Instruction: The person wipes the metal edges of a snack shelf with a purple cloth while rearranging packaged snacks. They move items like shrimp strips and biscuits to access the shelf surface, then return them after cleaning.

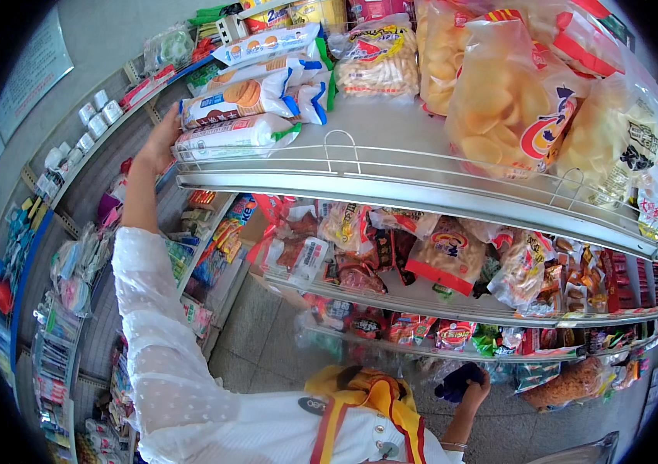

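My left hand (161, 139) reaches to the left end of the top shelf and rests against the ends of stacked biscuit packs (239, 98); its fingers are partly hidden, so I cannot tell whether it grips one. The lowest pack, a white one with green ends (236, 136), lies by the wire rail (329, 152). Several like packs with blue or green ends lie behind. Low at the right, my right hand (475, 391) is closed on a dark blue cloth (457, 383), below the lowest shelf edge.
Large clear bags of puffed snacks (497, 110) fill the right of the top shelf. Lower shelves hold bagged snacks (445, 249). At the left stand shelves with white rolls (97, 124) and wrapped goods (74, 278). A price rail (421, 206) runs along the top shelf's edge.
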Tool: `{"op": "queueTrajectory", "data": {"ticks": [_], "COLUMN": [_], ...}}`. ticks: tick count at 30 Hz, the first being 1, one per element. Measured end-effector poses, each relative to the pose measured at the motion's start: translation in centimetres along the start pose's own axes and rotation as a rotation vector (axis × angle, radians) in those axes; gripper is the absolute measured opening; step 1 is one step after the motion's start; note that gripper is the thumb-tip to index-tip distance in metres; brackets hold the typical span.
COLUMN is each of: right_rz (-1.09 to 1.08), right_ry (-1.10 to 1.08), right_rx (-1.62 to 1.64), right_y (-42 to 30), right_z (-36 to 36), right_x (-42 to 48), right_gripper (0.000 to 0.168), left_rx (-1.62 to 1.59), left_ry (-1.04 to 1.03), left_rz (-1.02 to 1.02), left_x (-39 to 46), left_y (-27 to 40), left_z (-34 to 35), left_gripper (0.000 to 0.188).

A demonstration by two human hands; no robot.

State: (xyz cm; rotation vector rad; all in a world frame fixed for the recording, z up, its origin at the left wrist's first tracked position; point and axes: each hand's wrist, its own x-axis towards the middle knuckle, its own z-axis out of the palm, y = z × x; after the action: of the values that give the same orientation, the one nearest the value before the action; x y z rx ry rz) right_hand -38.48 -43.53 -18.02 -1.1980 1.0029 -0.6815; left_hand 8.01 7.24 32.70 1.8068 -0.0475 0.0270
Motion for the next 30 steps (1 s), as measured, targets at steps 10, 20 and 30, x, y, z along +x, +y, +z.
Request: {"op": "queueTrajectory", "data": {"ticks": [10, 20, 30], "right_rz": [-0.057, 0.125, -0.417], "right_ry": [-0.031, -0.063, -1.146], "right_rx": [-0.041, 0.004, -0.212], "right_y": [-2.2, -3.1, -19.5], "right_z": [0.7, 1.2, 15.9], "right_x": [-1.6, -5.0, -15.1], "right_gripper": [0.046, 0.05, 0.044], "left_rx": [0.063, 0.26, 0.003], "left_ry": [0.053, 0.622, -0.932], "left_rz": [0.106, 1.081, 0.494], "left_x": [0.1, -3.9, -25.8], "left_y": [-0.7, -1.9, -23.2], "left_z": [0.0, 1.2, 22.3], "left_gripper": [0.072, 0.032, 0.091]}}
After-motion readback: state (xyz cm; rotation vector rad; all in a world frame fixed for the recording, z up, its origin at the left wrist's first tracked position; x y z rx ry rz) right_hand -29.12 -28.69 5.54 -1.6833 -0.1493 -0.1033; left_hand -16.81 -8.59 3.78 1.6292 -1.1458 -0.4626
